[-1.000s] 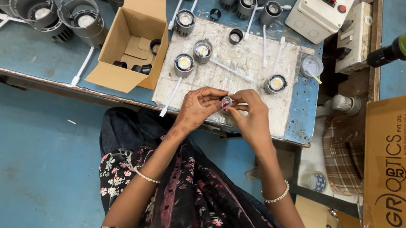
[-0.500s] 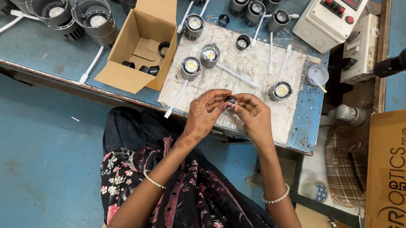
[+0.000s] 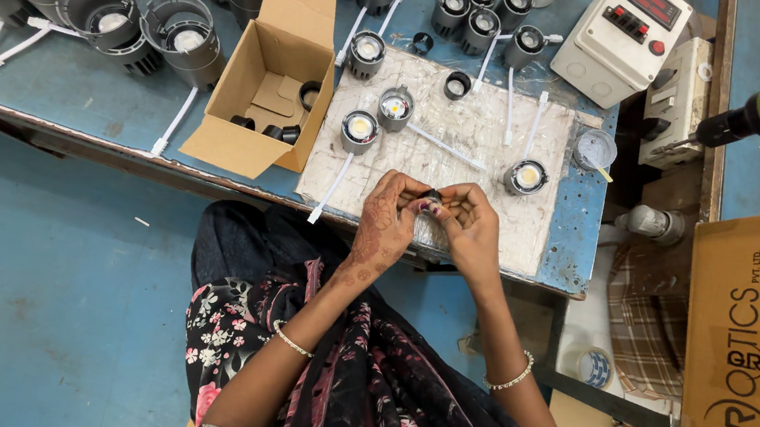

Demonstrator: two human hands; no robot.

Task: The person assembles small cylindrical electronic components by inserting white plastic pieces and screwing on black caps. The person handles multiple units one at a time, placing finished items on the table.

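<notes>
Here the left hand (image 3: 388, 227) and the right hand (image 3: 466, 223) meet over the near edge of the blue bench (image 3: 107, 120). Their fingers (image 3: 424, 207) pinch one small dark ring (image 3: 433, 197) between them, above the white pad (image 3: 475, 128). Just beside sits a small round lamp (image 3: 527, 175), and two more lamps (image 3: 360, 129) stand behind. An open brown cardboard box (image 3: 268, 84) is to the left. A white meter box (image 3: 620, 33) stands far right. A big brown carton (image 3: 754, 325) with dark letters stands low on the right.
</notes>
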